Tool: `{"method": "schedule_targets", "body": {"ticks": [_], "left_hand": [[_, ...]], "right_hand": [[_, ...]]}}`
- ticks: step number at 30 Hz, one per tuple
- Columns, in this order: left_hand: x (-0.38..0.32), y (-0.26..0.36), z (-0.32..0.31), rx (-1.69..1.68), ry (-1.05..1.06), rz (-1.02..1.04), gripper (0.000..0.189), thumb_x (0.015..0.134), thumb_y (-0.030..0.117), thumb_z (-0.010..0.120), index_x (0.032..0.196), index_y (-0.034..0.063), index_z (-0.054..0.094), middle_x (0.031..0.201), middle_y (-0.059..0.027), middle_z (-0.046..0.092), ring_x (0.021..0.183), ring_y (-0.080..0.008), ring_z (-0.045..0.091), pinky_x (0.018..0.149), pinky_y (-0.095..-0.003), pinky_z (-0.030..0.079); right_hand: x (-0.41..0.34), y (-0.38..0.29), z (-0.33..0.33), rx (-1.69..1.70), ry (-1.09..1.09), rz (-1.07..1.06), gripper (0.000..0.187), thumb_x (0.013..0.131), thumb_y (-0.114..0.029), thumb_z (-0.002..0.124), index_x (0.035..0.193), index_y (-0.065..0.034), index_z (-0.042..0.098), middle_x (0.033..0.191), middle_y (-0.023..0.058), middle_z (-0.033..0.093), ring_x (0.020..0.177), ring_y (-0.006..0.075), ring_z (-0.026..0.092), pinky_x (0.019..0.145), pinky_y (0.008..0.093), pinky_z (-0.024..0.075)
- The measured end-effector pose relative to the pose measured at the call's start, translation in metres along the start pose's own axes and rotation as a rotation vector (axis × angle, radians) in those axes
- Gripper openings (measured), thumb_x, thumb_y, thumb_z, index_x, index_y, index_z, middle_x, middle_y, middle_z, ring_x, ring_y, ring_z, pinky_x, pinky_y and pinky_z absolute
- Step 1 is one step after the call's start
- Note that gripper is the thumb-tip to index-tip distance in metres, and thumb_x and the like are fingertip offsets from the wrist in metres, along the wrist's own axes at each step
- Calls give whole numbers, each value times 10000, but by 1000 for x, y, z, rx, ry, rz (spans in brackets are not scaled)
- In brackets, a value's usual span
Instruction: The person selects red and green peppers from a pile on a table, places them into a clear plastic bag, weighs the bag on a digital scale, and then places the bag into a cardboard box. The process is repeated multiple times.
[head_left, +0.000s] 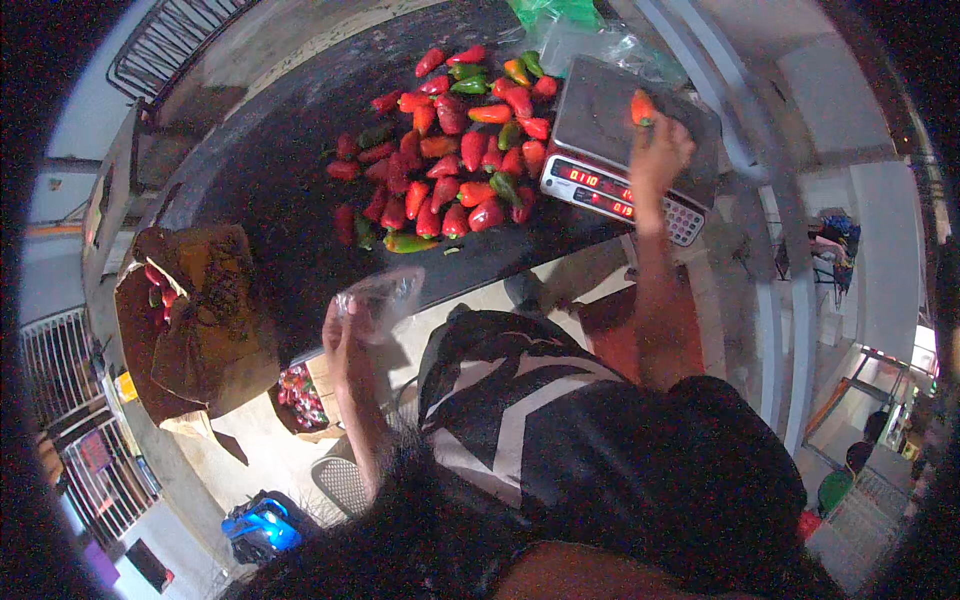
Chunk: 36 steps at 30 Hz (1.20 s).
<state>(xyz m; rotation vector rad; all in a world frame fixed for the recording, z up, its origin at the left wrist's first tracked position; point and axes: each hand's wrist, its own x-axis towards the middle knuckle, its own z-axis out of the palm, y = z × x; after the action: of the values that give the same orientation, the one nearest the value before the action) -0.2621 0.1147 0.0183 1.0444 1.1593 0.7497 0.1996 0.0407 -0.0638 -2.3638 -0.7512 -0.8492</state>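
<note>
My right hand (661, 154) is over the plate of a digital scale (592, 105), its fingers closed on an orange-red pepper (642, 107). The scale's red display is lit, partly covered by my right wrist. Near the front edge of the dark table (300, 270), my left hand (343, 319) holds a clear plastic bag (386, 300). Between my hands and farther back lies a loose spread of red peppers (444, 191), with a few green and orange ones among them.
A cardboard box (217, 330) with peppers inside stands at the table's left end. Below it, another box holds small red and green items (301, 399). Clear and green plastic bags (555, 22) lie behind the scale. A blue and black bag (262, 527) is on the floor.
</note>
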Motion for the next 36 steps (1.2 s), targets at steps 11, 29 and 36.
{"method": "schedule_targets", "body": {"ticks": [11, 29, 36], "left_hand": [[19, 38, 37, -56, -175, 134, 259, 898, 310, 576, 990, 70, 611, 848, 44, 598, 768, -41, 502, 694, -209, 386], [-5, 38, 42, 305, -15, 423, 332, 969, 309, 442, 1077, 36, 597, 847, 23, 583, 743, -64, 489, 673, -227, 405], [9, 10, 24, -248, -36, 235, 376, 960, 339, 434, 1111, 30, 586, 965, -15, 605, 827, -79, 532, 749, -234, 422]], "right_hand": [[3, 100, -21, 1465, -549, 771, 527, 805, -196, 647, 1282, -97, 445, 1183, 134, 566, 1075, 247, 516, 895, 397, 411], [-127, -214, -144, 1763, -1449, 349, 568, 787, -268, 693, 1254, -86, 427, 1175, 44, 487, 1134, 149, 450, 967, 323, 378], [-170, -228, -117, 1828, -1491, 407, 597, 829, -243, 654, 1321, -67, 364, 1207, 66, 499, 1138, 145, 467, 975, 322, 379]]}}
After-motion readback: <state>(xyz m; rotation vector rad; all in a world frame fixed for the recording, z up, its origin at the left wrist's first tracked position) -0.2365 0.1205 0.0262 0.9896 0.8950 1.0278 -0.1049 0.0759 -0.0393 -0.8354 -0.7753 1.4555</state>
